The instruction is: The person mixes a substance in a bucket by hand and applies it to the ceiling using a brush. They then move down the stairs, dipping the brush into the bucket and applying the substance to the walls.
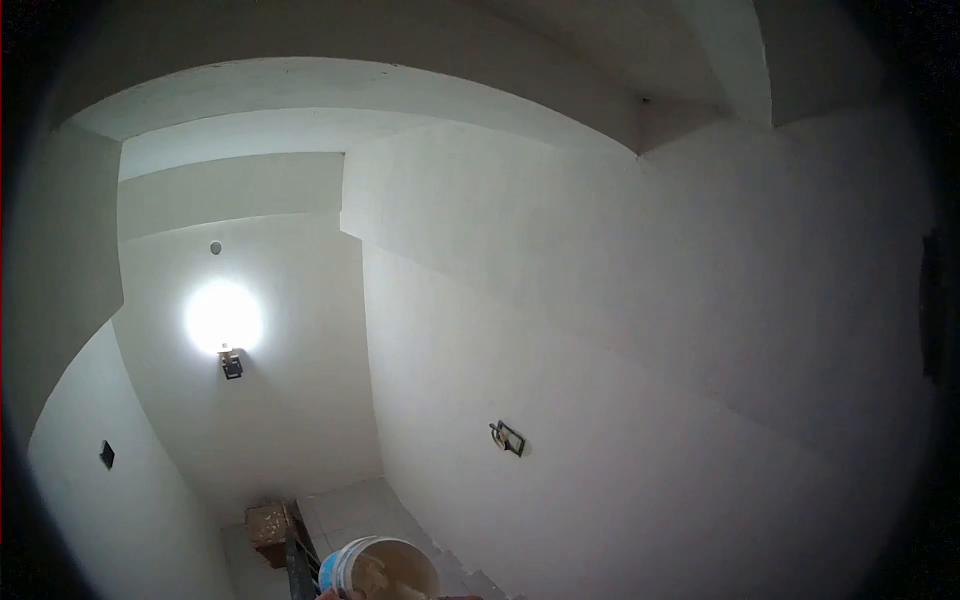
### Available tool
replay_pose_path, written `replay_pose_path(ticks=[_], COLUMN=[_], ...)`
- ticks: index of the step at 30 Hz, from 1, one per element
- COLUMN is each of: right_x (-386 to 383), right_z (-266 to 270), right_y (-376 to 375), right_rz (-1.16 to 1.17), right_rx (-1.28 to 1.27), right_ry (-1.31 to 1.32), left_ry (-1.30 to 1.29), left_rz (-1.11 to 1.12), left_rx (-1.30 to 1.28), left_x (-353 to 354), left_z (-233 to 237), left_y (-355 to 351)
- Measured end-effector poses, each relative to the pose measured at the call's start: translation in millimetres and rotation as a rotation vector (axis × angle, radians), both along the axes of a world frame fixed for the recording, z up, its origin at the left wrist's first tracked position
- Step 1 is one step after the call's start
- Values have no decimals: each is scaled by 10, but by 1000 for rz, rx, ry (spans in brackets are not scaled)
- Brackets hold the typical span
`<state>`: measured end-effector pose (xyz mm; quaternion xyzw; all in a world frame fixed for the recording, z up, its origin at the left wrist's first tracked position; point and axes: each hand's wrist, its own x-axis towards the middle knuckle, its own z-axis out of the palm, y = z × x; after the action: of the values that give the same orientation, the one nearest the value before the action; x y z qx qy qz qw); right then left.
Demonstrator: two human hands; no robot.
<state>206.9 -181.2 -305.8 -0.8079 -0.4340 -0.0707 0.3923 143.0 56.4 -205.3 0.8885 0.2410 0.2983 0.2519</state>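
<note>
A small round bucket with a pale, paint-smeared inside and a blue outer wall sits at the bottom edge of the head view. A sliver of fingers shows just under its rim at the frame's bottom edge; which hand it is cannot be told. Neither my left hand nor my right hand is otherwise in view. Ahead rises a tall, plain white wall.
A bright lamp glares on the far wall above a small dark fitting. An open wall box sits on the white wall. Below lie tiled steps, a dark railing and a brown box.
</note>
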Motion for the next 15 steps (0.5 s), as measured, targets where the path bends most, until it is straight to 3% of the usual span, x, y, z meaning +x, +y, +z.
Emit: replay_pose_path(ticks=[1,2,4,6,7,8,9,11,13,15], right_x=[27,63,232,368,500,612,708,917,1012,1130], right_z=[253,469,1002,1557,1858,2142,2619,3298,3992,4602], right_y=[2,16,15,-17,-53,-188,-221,-372,-537,-696], right_rz=[3,3,-91,-193,-164,-83,-33,-41,-32,-41], right_rx=[41,43,423,796,1013,977,1226,1375,1460,1376], right_ry=[-67,-62,443,967,966,605,661,290,34,-368], left_ry=[-62,-57,-84,-74,-77,-77,-78,-77,49,74], left_rz=[-110,-110,-91,-93,-98,-106,-115,-130,-131,-102], left_rx=[255,256,-106,-184,-264,-346,-429,-512,-288,-197], left_x=[38,39,67,26,34,34,38,27,-35,-25], left_z=[-109,-211,-264,-271,-252,-227,-194,-10,319,373], left_y=[44,86,124,134,132,119,97,32,-104,-173])
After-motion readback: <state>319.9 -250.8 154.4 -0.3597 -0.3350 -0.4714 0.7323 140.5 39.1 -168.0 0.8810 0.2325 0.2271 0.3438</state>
